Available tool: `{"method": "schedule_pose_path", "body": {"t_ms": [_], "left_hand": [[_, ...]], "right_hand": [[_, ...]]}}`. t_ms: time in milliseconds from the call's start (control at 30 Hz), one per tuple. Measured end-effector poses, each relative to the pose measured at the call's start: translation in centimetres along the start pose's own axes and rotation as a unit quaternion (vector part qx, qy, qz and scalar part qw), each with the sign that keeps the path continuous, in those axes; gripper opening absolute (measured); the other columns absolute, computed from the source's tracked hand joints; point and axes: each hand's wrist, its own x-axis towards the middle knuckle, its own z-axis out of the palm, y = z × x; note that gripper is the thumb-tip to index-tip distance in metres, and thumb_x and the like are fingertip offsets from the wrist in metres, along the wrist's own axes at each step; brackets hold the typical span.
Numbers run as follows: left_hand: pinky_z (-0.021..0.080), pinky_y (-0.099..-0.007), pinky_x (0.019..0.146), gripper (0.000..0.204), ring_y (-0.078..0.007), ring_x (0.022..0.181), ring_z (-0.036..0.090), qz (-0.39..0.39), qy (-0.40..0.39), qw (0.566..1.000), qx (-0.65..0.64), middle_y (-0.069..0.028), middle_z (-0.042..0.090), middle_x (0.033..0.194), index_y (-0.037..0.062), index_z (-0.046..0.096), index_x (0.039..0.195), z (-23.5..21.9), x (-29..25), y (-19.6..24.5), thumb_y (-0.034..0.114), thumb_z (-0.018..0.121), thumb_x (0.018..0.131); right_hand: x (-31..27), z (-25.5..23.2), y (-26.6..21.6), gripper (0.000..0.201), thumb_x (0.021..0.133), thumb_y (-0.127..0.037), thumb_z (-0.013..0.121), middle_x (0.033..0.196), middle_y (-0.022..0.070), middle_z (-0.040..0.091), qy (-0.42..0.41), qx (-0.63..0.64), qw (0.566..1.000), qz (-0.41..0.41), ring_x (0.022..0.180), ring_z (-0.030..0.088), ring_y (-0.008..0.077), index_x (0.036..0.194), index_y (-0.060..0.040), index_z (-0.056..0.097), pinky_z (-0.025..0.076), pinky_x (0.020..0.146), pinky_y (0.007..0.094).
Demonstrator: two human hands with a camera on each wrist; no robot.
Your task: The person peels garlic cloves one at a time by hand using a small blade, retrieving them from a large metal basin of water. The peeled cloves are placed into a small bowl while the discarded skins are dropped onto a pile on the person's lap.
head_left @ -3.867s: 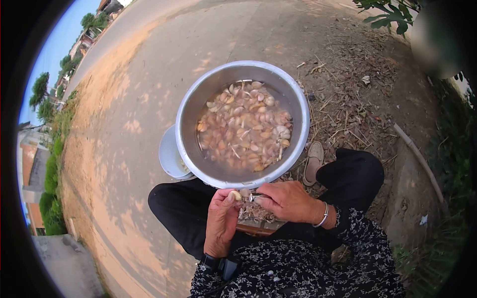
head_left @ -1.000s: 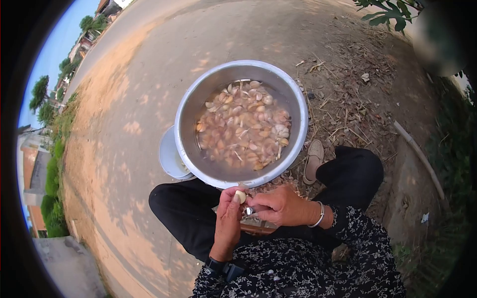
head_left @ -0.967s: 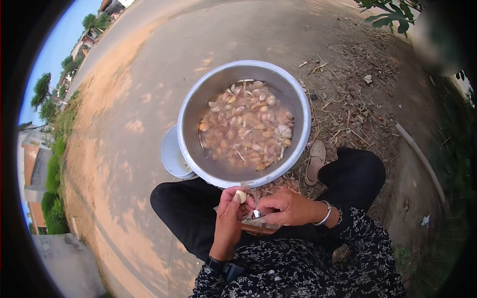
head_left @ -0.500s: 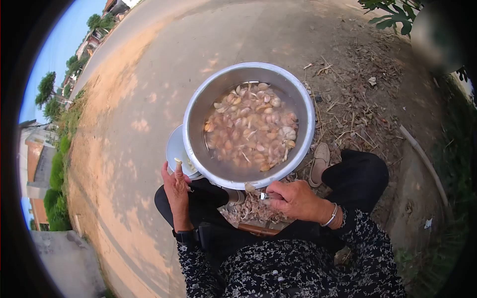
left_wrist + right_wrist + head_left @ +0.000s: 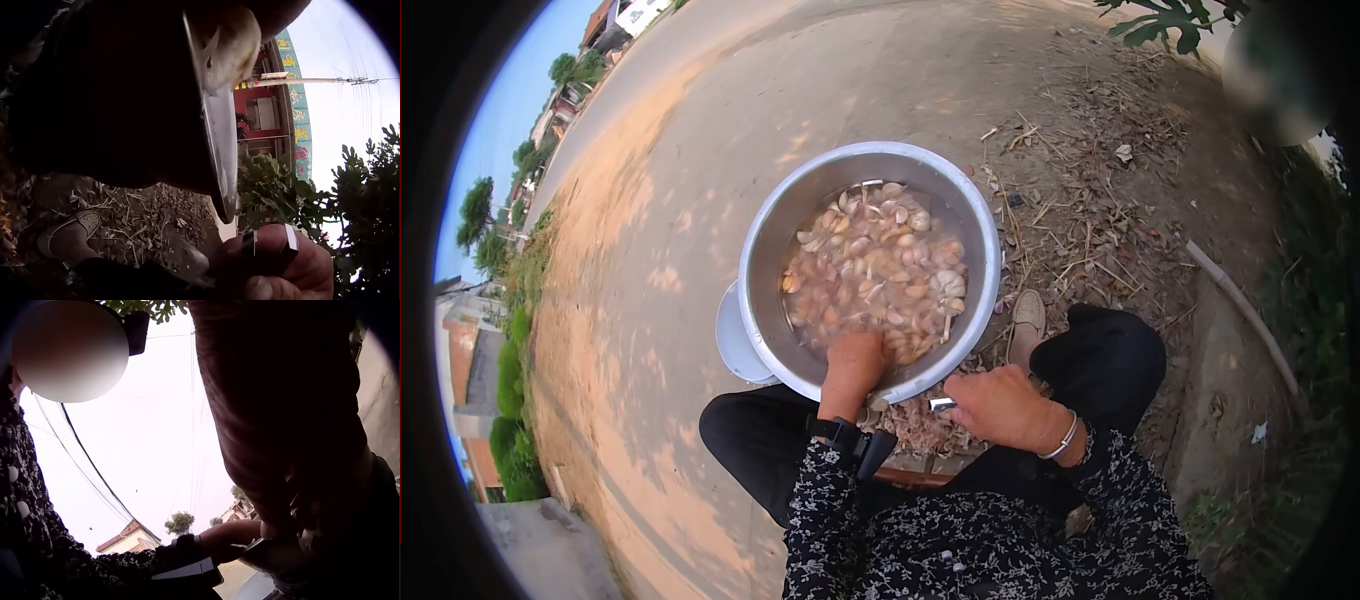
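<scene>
A large metal basin (image 5: 990,290) holds garlic cloves (image 5: 870,270) in cloudy water. My left hand (image 5: 855,362) reaches over its near rim, back of the hand up, with the fingertips hidden down among the garlic. In the left wrist view a pale, cream-coloured piece (image 5: 240,47) with a loose flap shows beside the fingers at the rim; I cannot tell whether they grip it. Outside the basin, on the near right, my right hand (image 5: 1005,405) grips a small shiny metal blade (image 5: 942,404) between thumb and curled fingers. The right wrist view shows this hand mostly in shadow.
A pale blue-white bowl (image 5: 735,345) stands left of the basin, partly beneath its rim. Garlic peelings (image 5: 915,425) are heaped between the legs, by a reddish-brown edge (image 5: 910,478). Dry leaves and a long stick (image 5: 1240,305) lie on the right.
The left hand held a peeled garlic clove near the right hand, went left to the bowl, then moved into the basin without that clove. The right hand, still gripping the blade, shifted slightly right.
</scene>
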Motion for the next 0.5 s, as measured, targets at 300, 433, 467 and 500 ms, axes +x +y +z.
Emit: {"method": "schedule_pose_path", "body": {"t_ms": [300,433,467,500], "left_hand": [[0.051,-0.028,0.069,0.012,-0.0156,0.074,0.065,-0.034,-0.03,0.836,-0.547,-0.0048,0.067,0.079,0.001,0.065,0.095,-1.4,-3.7,-1.7,0.011,0.063,0.088],[0.048,-0.0225,0.068,0.018,-0.0083,0.073,0.06,-0.021,0.0,0.774,-0.633,0.0002,0.063,0.08,0.0017,0.061,0.105,-2.2,-4.9,-1.5,0.01,0.065,0.089],[0.048,-0.023,0.067,0.025,-0.0096,0.073,0.061,-0.014,0.023,0.763,-0.646,-0.0007,0.063,0.082,0.0022,0.06,0.111,-2.1,-5.0,-1.7,0.011,0.067,0.089],[0.048,-0.023,0.067,0.025,-0.0096,0.073,0.061,-0.013,0.023,0.763,-0.646,-0.0007,0.063,0.082,0.0022,0.06,0.111,-1.9,-5.0,-1.9,0.011,0.067,0.089]], "right_hand": [[-0.2,-0.7,-0.3,0.026,0.086,-0.027,0.063,0.07,0.0146,0.064,0.053,0.034,0.998,0.016,0.068,0.066,0.0344,0.094,-0.0043,0.055,0.051,0.059,0.0469],[0.2,-0.6,-0.7,0.028,0.087,-0.03,0.064,0.073,0.0145,0.065,0.064,0.049,0.996,0.025,0.069,0.066,0.0352,0.098,-0.0056,0.055,0.051,0.059,0.047],[0.3,-0.6,-0.8,0.028,0.087,-0.03,0.064,0.073,0.0145,0.065,0.064,0.047,0.997,0.025,0.069,0.066,0.0352,0.098,-0.0056,0.055,0.051,0.059,0.047],[0.4,-0.6,-1.0,0.028,0.088,-0.031,0.063,0.074,0.014,0.065,0.074,0.065,0.995,0.03,0.07,0.066,0.0353,0.099,-0.006,0.056,0.051,0.06,0.0465]]}}
